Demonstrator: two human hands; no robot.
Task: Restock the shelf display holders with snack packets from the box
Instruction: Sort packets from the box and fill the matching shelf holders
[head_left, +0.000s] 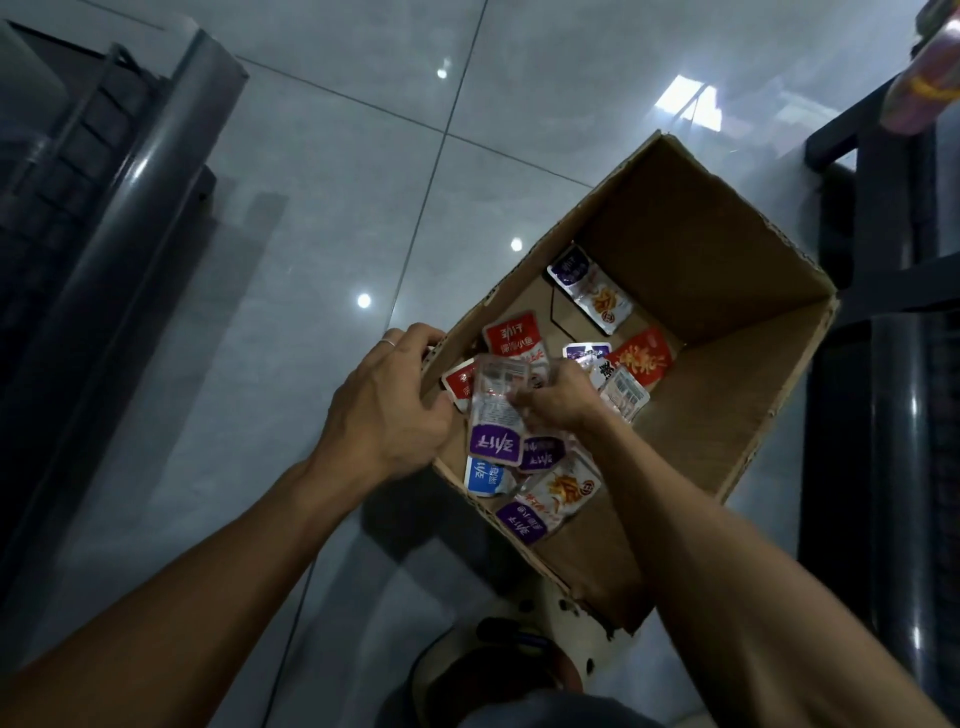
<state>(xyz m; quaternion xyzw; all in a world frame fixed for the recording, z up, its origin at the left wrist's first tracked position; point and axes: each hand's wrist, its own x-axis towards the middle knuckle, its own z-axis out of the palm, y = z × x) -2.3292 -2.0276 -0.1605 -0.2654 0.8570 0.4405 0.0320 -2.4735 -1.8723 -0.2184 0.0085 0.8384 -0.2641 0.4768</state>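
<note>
Box (737, 332) rim gripped by left hand (387, 410); right hand (563, 397) pinches purple packet (496, 421) inside.

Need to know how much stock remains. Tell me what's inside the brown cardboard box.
Inside the brown cardboard box: loose red, purple and blue snack packets on its floor. The right hand holds a purple-ended packet; packets beneath both hands are hidden.

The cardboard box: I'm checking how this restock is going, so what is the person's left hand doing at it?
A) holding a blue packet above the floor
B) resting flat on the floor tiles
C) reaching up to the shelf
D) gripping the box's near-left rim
D: the left hand curls over the cardboard box's rim at its near-left edge, while the right hand pinches a purple-labelled packet inside the box.
</note>
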